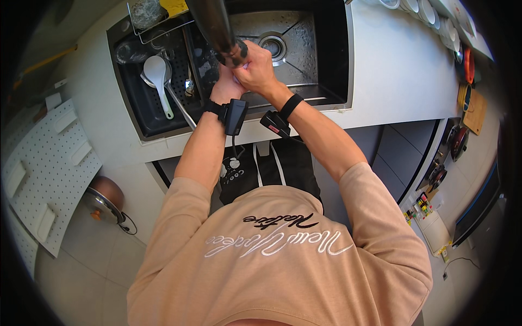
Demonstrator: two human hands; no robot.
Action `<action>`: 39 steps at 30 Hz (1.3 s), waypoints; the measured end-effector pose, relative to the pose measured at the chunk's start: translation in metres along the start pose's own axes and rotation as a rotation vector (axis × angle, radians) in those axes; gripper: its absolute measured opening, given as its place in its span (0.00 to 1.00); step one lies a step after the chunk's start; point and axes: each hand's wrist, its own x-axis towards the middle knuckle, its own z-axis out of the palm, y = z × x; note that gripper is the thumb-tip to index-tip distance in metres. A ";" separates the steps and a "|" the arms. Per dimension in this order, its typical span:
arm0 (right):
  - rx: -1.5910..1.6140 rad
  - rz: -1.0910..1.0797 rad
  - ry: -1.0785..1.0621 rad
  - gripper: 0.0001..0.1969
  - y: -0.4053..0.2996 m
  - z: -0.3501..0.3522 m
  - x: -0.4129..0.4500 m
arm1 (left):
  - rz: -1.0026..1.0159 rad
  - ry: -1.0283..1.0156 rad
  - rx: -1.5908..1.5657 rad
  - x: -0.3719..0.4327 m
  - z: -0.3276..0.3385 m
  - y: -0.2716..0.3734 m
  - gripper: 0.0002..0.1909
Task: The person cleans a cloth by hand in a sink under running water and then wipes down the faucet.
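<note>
My left hand (226, 84) and my right hand (259, 67) are pressed together over the stainless steel sink bowl (299, 36). A black faucet (212, 24) comes down in front of them and hides part of the fingers. Between the hands shows a bit of something pale lilac (236, 79), too covered to name. Just right of my right hand lies the round metal drain (273, 48). Left of my left hand, a black draining basket (138, 106) holds a white spoon (155, 73), a metal-handled ladle (179, 104) and a clear glass (129, 53).
A wire rack (140, 38) holds a steel wool scourer (147, 14) and a yellow cloth or sponge (174, 6). White bowls (426, 12) line the white countertop's (395, 69) far right. At left stand a pegboard panel (53, 163) and a glass-lidded pot (108, 191). Wrist devices (235, 117) trail cables.
</note>
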 end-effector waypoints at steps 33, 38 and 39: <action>-0.067 -0.219 -0.293 0.22 0.003 -0.029 0.003 | 0.210 -0.155 0.196 -0.016 0.010 0.015 0.15; -0.026 -0.117 -0.238 0.19 -0.004 -0.018 -0.002 | 0.236 -0.083 0.255 -0.023 0.016 0.004 0.12; -0.006 -0.089 -0.210 0.15 -0.006 -0.017 0.001 | 0.163 -0.043 0.180 -0.025 0.017 0.003 0.13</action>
